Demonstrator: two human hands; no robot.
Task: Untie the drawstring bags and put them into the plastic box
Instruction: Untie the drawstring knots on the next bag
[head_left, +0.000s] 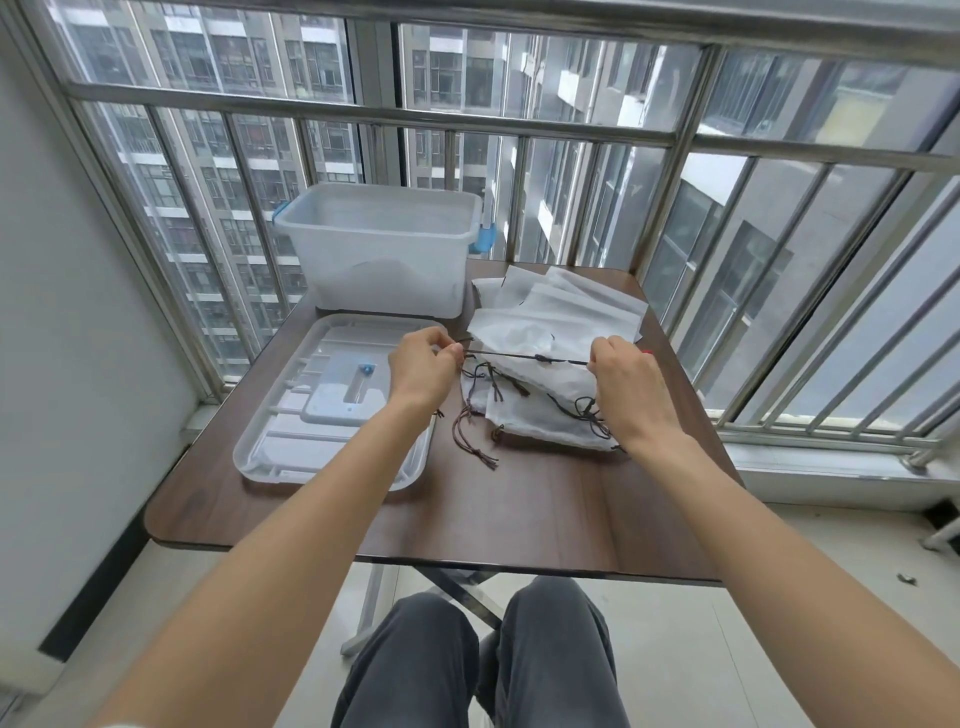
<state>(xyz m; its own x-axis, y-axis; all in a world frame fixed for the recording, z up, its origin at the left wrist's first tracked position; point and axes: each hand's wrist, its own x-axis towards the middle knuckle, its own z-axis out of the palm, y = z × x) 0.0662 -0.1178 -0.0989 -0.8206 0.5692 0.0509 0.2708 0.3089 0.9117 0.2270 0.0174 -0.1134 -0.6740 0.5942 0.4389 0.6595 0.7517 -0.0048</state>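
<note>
The left hand (423, 364) and the right hand (623, 371) each pinch an end of a thin dark string (524, 357), pulled straight between them, with a small knot in the middle. Under it lies a heap of soft white drawstring bags (550, 332) with brown cords. The see-through plastic box (384, 249) stands behind, its flat lid (291, 415) beside the bags. All sit on a smooth dark wood table (519, 509) by a barred window (519, 135).

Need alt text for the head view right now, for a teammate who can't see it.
Left hand and right hand pinch a dark drawstring taut above a pile of white drawstring bags; an open plastic box and its lid sit left.
</note>
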